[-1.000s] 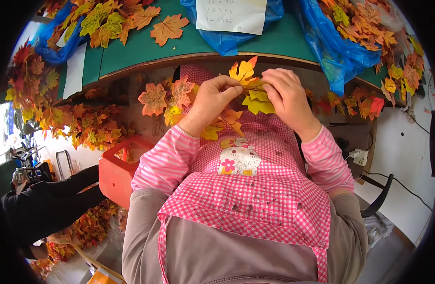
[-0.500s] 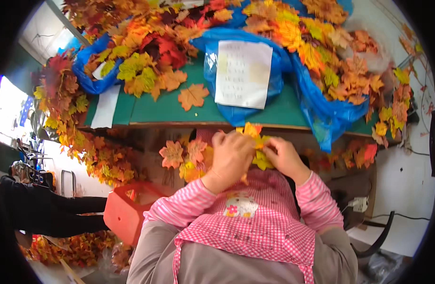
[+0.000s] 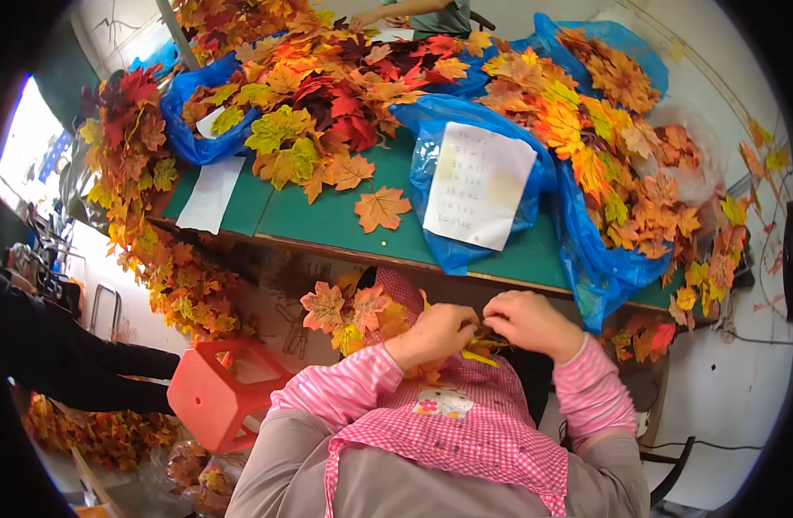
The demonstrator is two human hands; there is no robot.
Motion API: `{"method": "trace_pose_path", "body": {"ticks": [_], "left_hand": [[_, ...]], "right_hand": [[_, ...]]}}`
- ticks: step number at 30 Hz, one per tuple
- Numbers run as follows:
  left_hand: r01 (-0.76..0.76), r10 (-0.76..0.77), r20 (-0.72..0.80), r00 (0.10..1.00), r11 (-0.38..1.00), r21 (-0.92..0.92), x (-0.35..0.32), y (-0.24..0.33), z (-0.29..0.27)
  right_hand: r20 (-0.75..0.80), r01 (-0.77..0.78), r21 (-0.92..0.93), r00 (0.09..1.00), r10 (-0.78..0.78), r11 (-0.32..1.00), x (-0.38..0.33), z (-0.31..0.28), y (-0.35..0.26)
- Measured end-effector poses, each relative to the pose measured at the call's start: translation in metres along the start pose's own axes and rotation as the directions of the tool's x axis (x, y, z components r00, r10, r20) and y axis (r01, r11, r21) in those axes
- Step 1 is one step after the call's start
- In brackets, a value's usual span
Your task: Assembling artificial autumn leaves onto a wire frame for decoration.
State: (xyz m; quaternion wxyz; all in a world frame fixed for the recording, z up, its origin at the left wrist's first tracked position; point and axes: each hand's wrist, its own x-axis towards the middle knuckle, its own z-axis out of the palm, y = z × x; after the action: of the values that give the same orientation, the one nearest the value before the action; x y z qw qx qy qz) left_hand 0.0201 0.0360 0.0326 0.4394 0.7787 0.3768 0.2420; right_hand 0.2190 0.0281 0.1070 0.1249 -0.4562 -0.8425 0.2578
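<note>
Left hand (image 3: 437, 335): fingers curled narrow, pinching the leaf sprig (image 3: 355, 312).
Right hand (image 3: 530, 321): also closed on it, fingertips meeting the left.
Sprig: over the lap, below the green table (image 3: 327, 220) edge; leaves trail to the left.
Nearer hand: left.

Both forearms, in pink-striped sleeves, rise from the lower middle of the frame and bend inward, so the hands meet just below the centre. The left hand (image 3: 437, 334) is curled, knuckles up, its fingers tucked toward the other hand. The right hand (image 3: 528, 321) sits just beside it, touching it, fingers bent and pinched together at the meeting point.
</note>
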Motion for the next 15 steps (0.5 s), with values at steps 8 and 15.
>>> {"method": "trace_pose_path", "body": {"ticks": [8,15], "left_hand": [[0.14,-0.146,-0.008,0.989,0.962,-0.233,-0.014,-0.059,0.018],[0.135,-0.151,-0.027,0.988,0.94,-0.313,-0.012,-0.091,0.017]], "right_hand": [[-0.179,0.137,-0.073,0.973,-0.148,0.988,0.176,-0.125,-0.056],[0.014,-0.115,-0.151,0.993,0.119,0.982,0.361,-0.06,-0.043]]}}
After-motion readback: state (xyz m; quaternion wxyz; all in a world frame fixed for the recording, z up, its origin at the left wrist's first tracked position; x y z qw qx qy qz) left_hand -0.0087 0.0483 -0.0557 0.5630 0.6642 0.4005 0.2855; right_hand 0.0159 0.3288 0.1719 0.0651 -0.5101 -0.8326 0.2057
